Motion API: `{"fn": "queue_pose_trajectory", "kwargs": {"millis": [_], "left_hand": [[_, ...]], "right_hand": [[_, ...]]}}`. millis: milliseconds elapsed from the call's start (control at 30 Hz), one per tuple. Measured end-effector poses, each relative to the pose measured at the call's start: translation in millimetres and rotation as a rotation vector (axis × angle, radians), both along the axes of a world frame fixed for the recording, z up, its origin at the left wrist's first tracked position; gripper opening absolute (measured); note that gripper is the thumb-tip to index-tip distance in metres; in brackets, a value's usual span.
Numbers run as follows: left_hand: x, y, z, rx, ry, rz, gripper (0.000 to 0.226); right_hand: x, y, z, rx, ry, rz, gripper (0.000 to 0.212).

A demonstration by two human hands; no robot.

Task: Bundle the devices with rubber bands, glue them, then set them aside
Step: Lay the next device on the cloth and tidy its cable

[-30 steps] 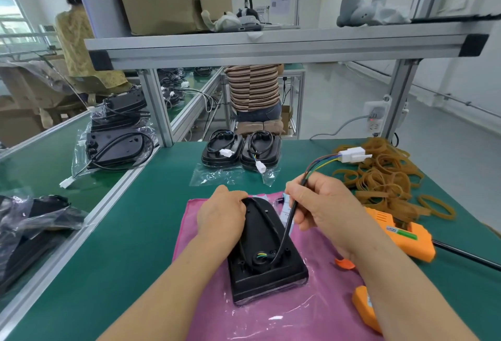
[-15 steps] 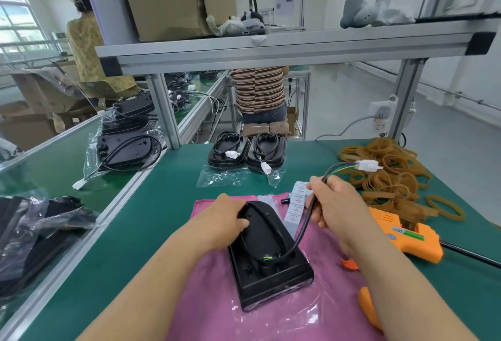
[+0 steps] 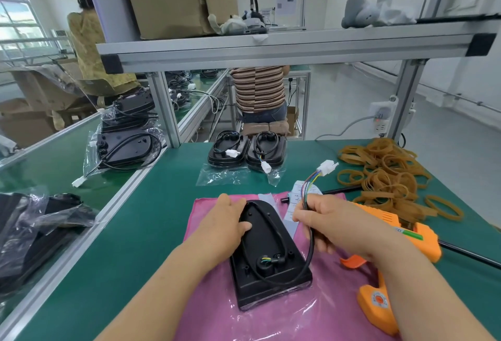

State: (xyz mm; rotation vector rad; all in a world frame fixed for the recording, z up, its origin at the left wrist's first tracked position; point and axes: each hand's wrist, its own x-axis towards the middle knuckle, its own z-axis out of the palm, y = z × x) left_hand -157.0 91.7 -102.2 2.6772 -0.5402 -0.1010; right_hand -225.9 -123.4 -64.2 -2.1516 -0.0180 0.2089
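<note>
As right grip (image 3: pixel 333 221) pinches cable (image 3: pixel 311 248), device (image 3: pixel 268 254) lies beside

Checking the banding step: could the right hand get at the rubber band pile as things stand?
Probably not yet: the right hand pinches the cable of the device. The rubber band pile lies open just beyond it, nothing over it.

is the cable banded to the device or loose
Loose: the cable loops off the device into the right hand; nothing binds it.
</note>
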Motion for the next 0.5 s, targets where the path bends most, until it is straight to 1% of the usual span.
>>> {"fn": "queue_pose_trajectory", "kwargs": {"millis": [67, 100, 233, 333, 433, 500], "left_hand": [[-4.6, -1.7, -0.4, 0.024, -0.057, 0.001, 0.023], [-6.5, -2.8, 0.1, 0.034, -0.075, 0.003, 0.025], [-10.1, -5.1, 2.5, 0.017, -0.075, 0.022, 0.027], [-8.9, -4.5, 1.8, -0.005, -0.066, 0.024, 0.025], [-6.8, -4.0, -0.2, -0.023, -0.067, 0.014, 0.028], [-5.5, -2.9, -2.2, -0.038, -0.071, 0.002, 0.028]], "right_hand": [[7.8, -3.5, -8.0, -0.134, -0.026, -0.069, 0.015], [11.6, -4.1, -11.3, -0.155, -0.036, -0.093, 0.015], [32.3, 6.7, -17.0, -0.132, -0.113, -0.143, 0.015], [47.7, 20.2, -15.2, -0.174, -0.112, -0.105, 0.02], [57.9, 26.9, -16.7, -0.041, -0.061, -0.093, 0.019], [61.9, 30.9, -19.7, -0.029, -0.052, -0.096, 0.017]]}}
